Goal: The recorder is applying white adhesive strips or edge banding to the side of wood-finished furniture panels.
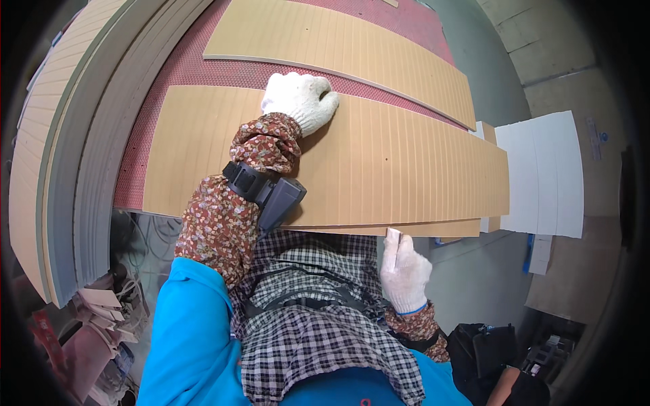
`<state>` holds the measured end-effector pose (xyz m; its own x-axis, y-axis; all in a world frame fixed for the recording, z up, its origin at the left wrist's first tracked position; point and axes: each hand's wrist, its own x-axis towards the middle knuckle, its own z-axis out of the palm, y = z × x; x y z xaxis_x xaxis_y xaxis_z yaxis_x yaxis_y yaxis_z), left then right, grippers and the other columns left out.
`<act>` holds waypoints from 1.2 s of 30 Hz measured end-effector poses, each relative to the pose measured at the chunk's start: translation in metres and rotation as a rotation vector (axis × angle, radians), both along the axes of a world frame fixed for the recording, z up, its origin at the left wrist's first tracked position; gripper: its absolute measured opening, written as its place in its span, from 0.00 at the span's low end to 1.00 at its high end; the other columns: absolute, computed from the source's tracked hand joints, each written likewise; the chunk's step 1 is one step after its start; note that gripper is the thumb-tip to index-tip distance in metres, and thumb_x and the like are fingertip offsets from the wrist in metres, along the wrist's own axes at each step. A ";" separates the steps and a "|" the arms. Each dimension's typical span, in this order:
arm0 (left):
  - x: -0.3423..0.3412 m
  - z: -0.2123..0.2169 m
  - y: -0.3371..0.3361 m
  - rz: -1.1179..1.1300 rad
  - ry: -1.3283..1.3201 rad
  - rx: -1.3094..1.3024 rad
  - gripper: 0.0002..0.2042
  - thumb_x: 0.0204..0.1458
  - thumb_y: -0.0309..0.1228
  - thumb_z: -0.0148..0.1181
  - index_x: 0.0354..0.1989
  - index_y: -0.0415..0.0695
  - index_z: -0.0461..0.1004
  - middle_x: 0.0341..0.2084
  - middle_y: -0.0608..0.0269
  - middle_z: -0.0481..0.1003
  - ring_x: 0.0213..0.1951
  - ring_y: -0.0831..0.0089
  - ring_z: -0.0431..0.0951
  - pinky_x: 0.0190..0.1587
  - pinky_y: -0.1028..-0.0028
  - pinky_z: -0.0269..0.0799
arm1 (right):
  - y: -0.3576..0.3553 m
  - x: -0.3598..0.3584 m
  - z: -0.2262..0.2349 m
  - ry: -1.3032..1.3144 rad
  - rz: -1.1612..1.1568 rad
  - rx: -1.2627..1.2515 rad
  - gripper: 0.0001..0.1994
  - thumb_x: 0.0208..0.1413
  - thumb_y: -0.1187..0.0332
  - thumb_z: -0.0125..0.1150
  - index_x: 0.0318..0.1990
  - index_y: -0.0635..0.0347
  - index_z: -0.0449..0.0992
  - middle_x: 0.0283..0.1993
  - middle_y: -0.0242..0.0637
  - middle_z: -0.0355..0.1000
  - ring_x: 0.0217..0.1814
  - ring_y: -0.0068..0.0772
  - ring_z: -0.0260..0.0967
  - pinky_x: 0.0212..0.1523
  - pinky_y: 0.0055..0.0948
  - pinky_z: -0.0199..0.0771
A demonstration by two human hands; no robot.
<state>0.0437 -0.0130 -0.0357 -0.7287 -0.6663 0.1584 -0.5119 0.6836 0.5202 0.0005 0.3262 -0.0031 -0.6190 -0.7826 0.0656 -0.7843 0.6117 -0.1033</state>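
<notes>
A tan board with parallel grooves [406,155] lies in front of me, and the edge of another tan board [447,229] shows beneath its near side. My left hand [298,100], in a white knitted glove, is closed at the board's far edge, its fingertips hidden. A dark device [281,203] is strapped on that forearm. By the near edge, right of my body, my right hand [404,274], also gloved, is closed around a small pale block with a dark edge [393,238]. The block's upper end meets the edge of the boards.
A second grooved board [338,51] lies farther off on the red textured tabletop [145,152]. Tall stacked boards [74,149] stand at the left. White panels [542,172] are at the right. Scraps [101,304] and cables lie lower left; a black bag [481,355] sits lower right.
</notes>
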 end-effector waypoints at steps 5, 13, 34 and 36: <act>0.001 0.002 -0.001 -0.007 -0.032 -0.011 0.17 0.57 0.46 0.56 0.37 0.48 0.86 0.31 0.52 0.84 0.37 0.52 0.85 0.46 0.57 0.80 | -0.007 0.007 0.001 -0.019 0.014 -0.061 0.14 0.71 0.62 0.58 0.32 0.59 0.73 0.15 0.46 0.71 0.16 0.48 0.74 0.18 0.43 0.71; 0.000 0.002 0.002 -0.001 -0.031 -0.013 0.17 0.57 0.45 0.57 0.37 0.48 0.86 0.31 0.52 0.84 0.36 0.52 0.85 0.46 0.57 0.80 | -0.026 -0.003 0.017 -0.047 0.025 0.079 0.11 0.72 0.64 0.54 0.37 0.60 0.74 0.20 0.45 0.73 0.18 0.47 0.75 0.19 0.43 0.72; -0.001 0.002 0.004 0.012 -0.014 -0.021 0.15 0.56 0.45 0.59 0.34 0.48 0.86 0.30 0.52 0.84 0.37 0.52 0.84 0.46 0.55 0.76 | -0.207 -0.151 -0.011 0.411 0.436 0.220 0.19 0.73 0.58 0.41 0.50 0.61 0.77 0.44 0.52 0.80 0.48 0.53 0.82 0.40 0.54 0.82; -0.001 0.002 0.003 0.020 -0.012 -0.029 0.15 0.56 0.45 0.59 0.34 0.48 0.86 0.30 0.52 0.84 0.37 0.52 0.84 0.46 0.55 0.76 | -0.188 -0.131 -0.007 0.229 0.240 0.247 0.16 0.72 0.61 0.44 0.51 0.59 0.76 0.42 0.48 0.79 0.39 0.53 0.82 0.36 0.52 0.83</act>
<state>0.0425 -0.0095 -0.0340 -0.7176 -0.6756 0.1691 -0.5317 0.6882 0.4936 -0.1303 0.1382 -0.0104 -0.4085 -0.9123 -0.0276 -0.8932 0.3934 0.2177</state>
